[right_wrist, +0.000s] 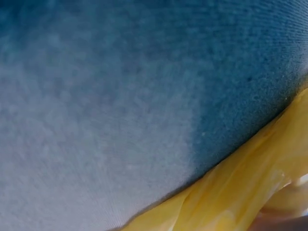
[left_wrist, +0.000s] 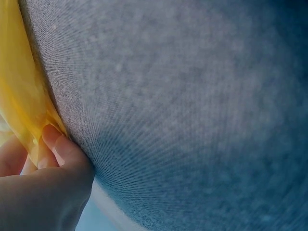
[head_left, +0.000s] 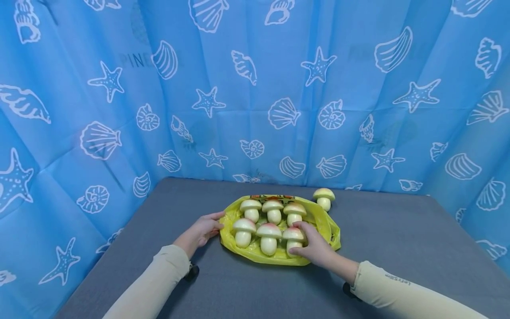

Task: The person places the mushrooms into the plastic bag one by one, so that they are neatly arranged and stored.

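Note:
A yellow plastic bag (head_left: 255, 258) lies spread on the table with its mouth facing up. Inside it, several toy mushrooms (head_left: 268, 246) with pale stems and pinkish caps stand in two rows. At the bag's left edge my left hand (head_left: 203, 230) pinches the yellow plastic (left_wrist: 24, 96) between thumb and fingers. My right hand (head_left: 316, 248) reaches over the right rim and grips the front-right mushroom (head_left: 292, 235) with thumb and fingers. In the right wrist view only the bag's side (right_wrist: 250, 178) shows clearly; the hand is mostly out of sight.
One more mushroom (head_left: 324, 199) stands on the grey table (head_left: 398, 239) behind the bag's right end. A blue curtain (head_left: 255, 88) with white shell and starfish prints hangs along the back and sides of the table.

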`<state>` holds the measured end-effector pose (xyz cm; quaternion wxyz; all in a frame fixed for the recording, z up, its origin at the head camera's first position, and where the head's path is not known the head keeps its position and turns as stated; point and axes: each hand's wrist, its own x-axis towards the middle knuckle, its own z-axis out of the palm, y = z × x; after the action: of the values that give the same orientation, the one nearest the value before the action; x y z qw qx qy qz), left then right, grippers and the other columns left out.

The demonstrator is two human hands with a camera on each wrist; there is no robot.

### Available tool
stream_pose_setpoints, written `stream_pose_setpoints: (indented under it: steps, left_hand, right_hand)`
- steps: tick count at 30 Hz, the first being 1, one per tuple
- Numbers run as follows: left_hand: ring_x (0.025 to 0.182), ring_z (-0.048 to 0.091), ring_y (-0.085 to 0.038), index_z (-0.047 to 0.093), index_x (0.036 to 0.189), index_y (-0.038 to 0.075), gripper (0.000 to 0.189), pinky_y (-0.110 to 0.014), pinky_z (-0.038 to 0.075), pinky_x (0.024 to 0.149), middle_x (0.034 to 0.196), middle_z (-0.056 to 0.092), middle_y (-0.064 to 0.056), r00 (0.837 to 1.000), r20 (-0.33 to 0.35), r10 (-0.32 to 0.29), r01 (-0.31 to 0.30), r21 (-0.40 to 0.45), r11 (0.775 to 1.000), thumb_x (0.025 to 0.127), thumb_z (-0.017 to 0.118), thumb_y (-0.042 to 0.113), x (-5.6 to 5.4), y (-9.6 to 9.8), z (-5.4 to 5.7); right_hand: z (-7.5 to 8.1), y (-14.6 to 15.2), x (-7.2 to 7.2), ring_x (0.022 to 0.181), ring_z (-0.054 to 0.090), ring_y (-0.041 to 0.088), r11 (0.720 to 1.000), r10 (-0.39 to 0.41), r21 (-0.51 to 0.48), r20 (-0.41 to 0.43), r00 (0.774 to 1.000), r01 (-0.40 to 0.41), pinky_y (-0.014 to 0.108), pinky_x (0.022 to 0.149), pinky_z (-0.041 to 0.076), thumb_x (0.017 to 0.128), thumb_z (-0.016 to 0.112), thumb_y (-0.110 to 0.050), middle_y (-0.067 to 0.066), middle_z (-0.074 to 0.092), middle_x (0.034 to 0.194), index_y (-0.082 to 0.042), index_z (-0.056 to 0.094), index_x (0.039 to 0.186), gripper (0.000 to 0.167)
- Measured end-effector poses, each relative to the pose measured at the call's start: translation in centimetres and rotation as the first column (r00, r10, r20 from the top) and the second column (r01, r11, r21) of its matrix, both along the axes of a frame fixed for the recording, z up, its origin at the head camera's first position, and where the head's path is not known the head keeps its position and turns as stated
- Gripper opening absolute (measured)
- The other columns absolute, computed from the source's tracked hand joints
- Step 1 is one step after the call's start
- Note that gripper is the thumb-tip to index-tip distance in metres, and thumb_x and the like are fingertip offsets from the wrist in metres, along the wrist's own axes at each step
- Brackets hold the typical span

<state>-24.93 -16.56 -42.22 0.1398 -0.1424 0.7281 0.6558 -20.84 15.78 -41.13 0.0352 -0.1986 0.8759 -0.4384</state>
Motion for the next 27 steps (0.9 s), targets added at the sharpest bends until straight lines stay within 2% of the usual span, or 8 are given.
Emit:
stream_pose_setpoints:
  steps: [17, 21, 27]
  left_hand:
    - [0.137, 0.034, -0.034, 0.042, 0.147, 0.004, 0.053, -0.047, 0.036, 0.105, 0.156, 0.026, -0.021, 1.000, 0.017, -0.005, 0.004, 0.013, 1.000, 0.096, 0.049, -0.006, -0.1, -0.1, 0.0]
    - [0.136, 0.036, -0.034, 0.043, 0.147, 0.004, 0.052, -0.046, 0.037, 0.104, 0.155, 0.026, -0.021, 1.000, 0.017, -0.003, 0.002, 0.011, 1.000, 0.096, 0.049, -0.006, -0.1, -0.1, 0.0]
    - [0.136, 0.036, -0.034, 0.043, 0.147, 0.004, 0.052, -0.046, 0.036, 0.105, 0.155, 0.027, -0.021, 1.000, 0.014, 0.000, 0.000, 0.015, 1.000, 0.096, 0.049, -0.006, -0.1, -0.1, 0.0]
  right_hand:
    - [0.3, -0.5, 0.0, 0.116, 0.053, 0.037, 0.998, -0.047, 0.048, 0.077, 0.996, 0.044, 0.052, 0.091, 0.045, 0.081, 0.079, -0.014, 0.025, 0.051, 0.131, 0.008, 0.040, 0.139, 0.073]
    - [0.5, -0.1, 0.1, 0.117, 0.051, 0.041, 0.998, -0.041, 0.045, 0.090, 0.995, 0.037, 0.052, 0.090, 0.046, 0.082, 0.079, -0.017, 0.029, 0.048, 0.135, 0.007, 0.038, 0.141, 0.076]
    - [1.4, 0.7, -0.1, 0.118, 0.047, 0.050, 0.999, -0.051, 0.002, 0.093, 0.994, 0.051, 0.047, 0.083, 0.052, 0.085, 0.076, -0.015, 0.033, 0.041, 0.139, 0.009, 0.038, 0.141, 0.071]
